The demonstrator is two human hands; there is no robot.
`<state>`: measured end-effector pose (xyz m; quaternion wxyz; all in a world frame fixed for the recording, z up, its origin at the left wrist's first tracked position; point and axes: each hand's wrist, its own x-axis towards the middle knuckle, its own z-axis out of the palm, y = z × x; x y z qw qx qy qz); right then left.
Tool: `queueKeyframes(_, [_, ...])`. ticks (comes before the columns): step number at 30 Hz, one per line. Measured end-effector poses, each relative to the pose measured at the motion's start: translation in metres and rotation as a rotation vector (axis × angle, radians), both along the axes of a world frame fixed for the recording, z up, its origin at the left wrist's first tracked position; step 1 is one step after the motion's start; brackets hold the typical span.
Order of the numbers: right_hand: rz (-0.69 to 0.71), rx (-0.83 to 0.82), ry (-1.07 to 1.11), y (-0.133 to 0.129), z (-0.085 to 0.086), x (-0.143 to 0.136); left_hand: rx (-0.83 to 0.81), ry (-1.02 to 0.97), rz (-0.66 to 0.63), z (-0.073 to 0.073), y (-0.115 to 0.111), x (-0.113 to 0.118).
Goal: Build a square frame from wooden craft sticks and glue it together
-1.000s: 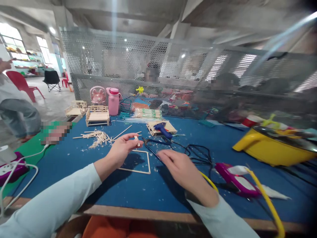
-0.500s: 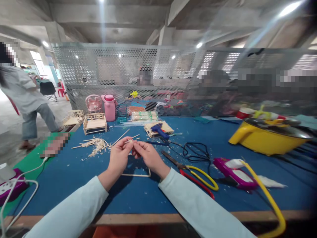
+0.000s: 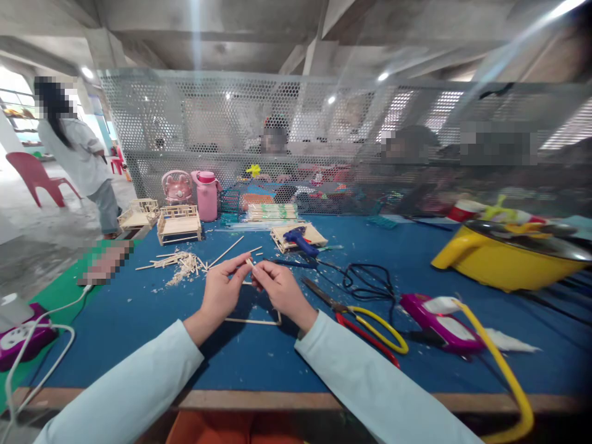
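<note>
Close together over the blue table mat, my left hand [image 3: 225, 288] and my right hand [image 3: 280, 288] pinch a small pale wooden stick [image 3: 250, 263] between their fingertips. Under them lies a thin wooden stick frame [image 3: 252, 321], partly hidden by the hands. A heap of short sticks and scraps [image 3: 185, 265] is to the left of my left hand. Beyond my right hand, a blue glue gun [image 3: 300, 242] rests on a small wooden tray-like piece [image 3: 319, 234]. Scissors with red and yellow handles [image 3: 345, 310] lie right of my right hand.
Two small wooden bed-like models [image 3: 179, 225] and a pink bottle [image 3: 208, 197] stand at the back left, before a perforated metal screen [image 3: 231, 117]. At right are a purple power strip [image 3: 441, 324] and a yellow pot [image 3: 504, 259]. A person [image 3: 81, 148] is at far left.
The person at far left has moved away from the table, uncovering a red chair. Both my hands stay nearly in place, and the small stick between them shows more clearly. The view has shifted slightly.
</note>
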<state>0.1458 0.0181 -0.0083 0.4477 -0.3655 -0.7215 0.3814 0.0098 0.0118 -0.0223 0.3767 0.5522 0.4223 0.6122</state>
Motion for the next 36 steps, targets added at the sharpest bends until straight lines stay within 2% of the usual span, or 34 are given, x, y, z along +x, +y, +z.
queueKeyframes(7, [0.059,-0.116,0.104,0.001,-0.001,0.005,-0.241,-0.424,-0.215,0.015,-0.003,-0.006])
queueKeyframes(11, [0.122,-0.085,0.038,0.0,0.001,0.008,-0.376,-0.438,-0.394,0.021,-0.005,-0.01])
queueKeyframes(14, [0.153,-0.036,-0.007,-0.001,0.003,0.011,-0.438,-0.462,-0.471,0.02,-0.006,-0.01])
queueKeyframes(20, [0.102,0.092,-0.115,-0.001,0.004,0.014,-0.541,-0.476,-0.47,0.018,-0.006,-0.009])
queueKeyframes(27, [0.045,0.125,-0.12,0.0,0.006,0.015,-0.329,-0.301,-0.323,0.018,-0.005,-0.009])
queueKeyframes(32, [0.051,0.156,-0.076,-0.002,0.01,0.015,-0.387,-0.428,-0.396,0.02,-0.008,-0.008])
queueKeyframes(36, [-0.038,0.206,-0.049,-0.007,0.011,0.013,-0.356,-0.455,-0.477,0.02,-0.017,-0.001])
